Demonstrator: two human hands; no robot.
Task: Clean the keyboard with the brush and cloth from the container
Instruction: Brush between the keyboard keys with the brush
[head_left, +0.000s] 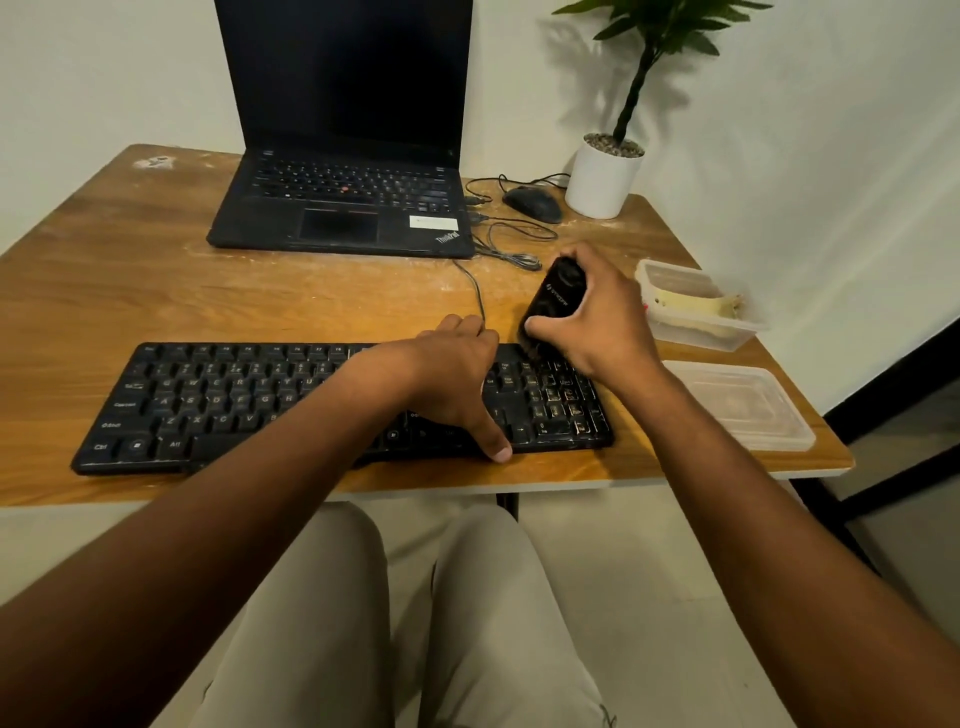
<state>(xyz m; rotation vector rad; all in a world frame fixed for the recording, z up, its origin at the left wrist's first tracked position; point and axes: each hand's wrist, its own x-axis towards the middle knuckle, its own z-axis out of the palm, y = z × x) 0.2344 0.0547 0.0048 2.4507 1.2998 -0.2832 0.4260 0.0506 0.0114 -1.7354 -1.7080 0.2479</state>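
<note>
My right hand (597, 317) grips the black brush (553, 306), bristles on the keyboard's (249, 405) far-right corner, long axis running left, while my left hand (457, 379) lies flat, bracing its right half.

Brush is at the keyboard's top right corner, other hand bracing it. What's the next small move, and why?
Probably sweep the brush toward you down the number pad: the right hand grips it at the back edge there, while the left hand steadies the keyboard.
</note>
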